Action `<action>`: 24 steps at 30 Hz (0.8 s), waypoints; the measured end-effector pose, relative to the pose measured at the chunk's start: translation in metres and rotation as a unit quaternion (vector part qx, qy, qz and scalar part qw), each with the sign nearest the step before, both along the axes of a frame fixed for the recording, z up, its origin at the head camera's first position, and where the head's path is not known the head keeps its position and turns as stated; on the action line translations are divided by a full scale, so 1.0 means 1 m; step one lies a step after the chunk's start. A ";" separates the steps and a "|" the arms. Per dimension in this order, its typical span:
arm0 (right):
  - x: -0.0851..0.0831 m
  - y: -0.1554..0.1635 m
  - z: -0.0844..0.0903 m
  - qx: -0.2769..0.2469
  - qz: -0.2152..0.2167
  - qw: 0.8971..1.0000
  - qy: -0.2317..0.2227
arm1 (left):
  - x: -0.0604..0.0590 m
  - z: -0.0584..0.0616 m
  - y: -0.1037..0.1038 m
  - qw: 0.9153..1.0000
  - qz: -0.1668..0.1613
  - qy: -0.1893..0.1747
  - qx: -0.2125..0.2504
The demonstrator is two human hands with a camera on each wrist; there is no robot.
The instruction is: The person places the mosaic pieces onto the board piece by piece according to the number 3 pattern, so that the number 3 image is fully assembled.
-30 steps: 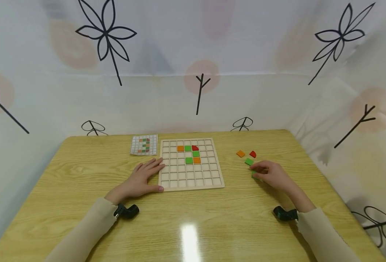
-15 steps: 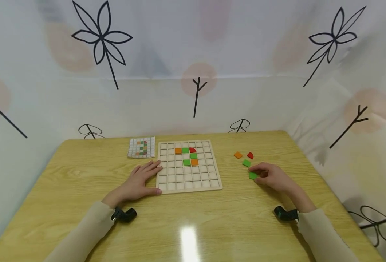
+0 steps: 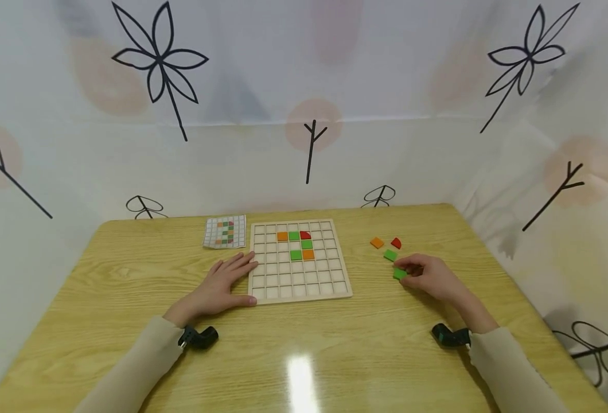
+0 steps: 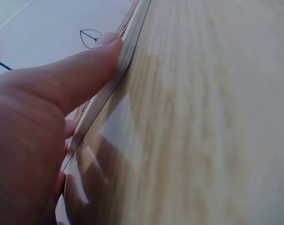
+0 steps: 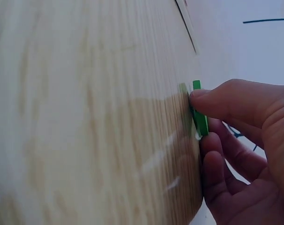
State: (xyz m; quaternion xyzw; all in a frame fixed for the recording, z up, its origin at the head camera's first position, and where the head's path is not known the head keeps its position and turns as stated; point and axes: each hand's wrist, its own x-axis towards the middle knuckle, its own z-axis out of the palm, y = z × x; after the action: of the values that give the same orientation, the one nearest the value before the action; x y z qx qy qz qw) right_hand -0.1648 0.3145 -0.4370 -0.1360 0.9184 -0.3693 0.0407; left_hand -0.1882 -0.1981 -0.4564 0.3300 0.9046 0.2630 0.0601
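Observation:
My left hand (image 3: 218, 289) rests with spread fingers on the left edge of a wooden grid board (image 3: 278, 281), the thumb (image 4: 93, 70) at its near corner. Set in the board are orange, green and red pieces, among them an orange square (image 3: 282, 236) and a red quarter-round (image 3: 305, 235). To the right of the board, my right hand (image 3: 430, 278) pinches a green square tile (image 3: 399, 274) by its edges. In the right wrist view that green tile (image 5: 200, 112) shows edge-on between thumb and fingers, low over the table.
Just beyond the right hand lie another green tile (image 3: 390, 255), an orange tile (image 3: 377, 242) and a red quarter-round piece (image 3: 396, 243). A paper card (image 3: 211, 235) printed with a coloured grid lies left of the board. Patterned cloth (image 3: 262, 160) stands behind the table.
The green tile at the right hand, mostly covered by the fingers a second ago, now shows more fully in their pinch. The left hand stays on the board; the head view has shifted slightly.

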 end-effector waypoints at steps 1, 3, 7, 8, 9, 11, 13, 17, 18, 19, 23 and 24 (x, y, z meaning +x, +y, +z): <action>0.000 -0.001 0.000 0.000 -0.003 1.000 0.000 | 0.000 0.000 0.000 1.000 0.000 0.001 0.001; -0.001 -0.003 0.000 0.002 -0.003 1.000 0.002 | 0.000 -0.001 0.000 1.000 0.000 0.000 0.002; -0.002 -0.007 0.002 0.011 -0.007 1.000 0.005 | 0.000 -0.001 0.001 1.000 -0.001 0.001 0.006; -0.003 -0.009 0.002 0.014 -0.008 1.000 0.006 | 0.000 -0.001 0.001 1.000 -0.001 0.002 0.006; -0.003 -0.010 0.002 0.016 -0.005 1.000 0.008 | 0.000 -0.001 0.001 1.000 -0.001 0.002 0.005; -0.004 -0.013 0.003 0.018 -0.004 1.000 0.010 | 0.000 -0.001 0.001 1.000 -0.001 0.003 0.006; -0.006 -0.017 0.003 0.017 -0.004 1.000 0.012 | -0.001 -0.002 0.001 1.000 -0.001 0.003 0.007; -0.008 -0.025 0.002 0.009 0.002 1.000 0.013 | -0.001 -0.003 0.001 1.000 -0.002 0.001 0.008; -0.008 -0.027 0.002 0.008 0.005 1.000 0.012 | -0.001 -0.003 0.000 1.000 -0.002 0.001 0.006; -0.009 -0.030 0.002 0.007 0.009 1.000 0.012 | -0.001 -0.003 0.000 1.000 -0.001 0.000 0.005; -0.012 -0.041 0.003 0.009 0.026 1.000 0.011 | -0.001 -0.004 0.000 1.000 0.001 0.001 0.004; -0.012 -0.043 0.004 0.008 0.031 0.999 0.011 | 0.000 -0.003 0.000 1.000 0.001 0.002 0.006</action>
State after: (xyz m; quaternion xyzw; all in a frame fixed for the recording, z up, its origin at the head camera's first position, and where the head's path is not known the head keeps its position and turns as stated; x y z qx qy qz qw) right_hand -0.1772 0.2711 -0.4335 -0.1678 0.9173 -0.3586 0.0430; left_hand -0.1886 -0.1979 -0.4597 0.3304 0.9034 0.2674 0.0559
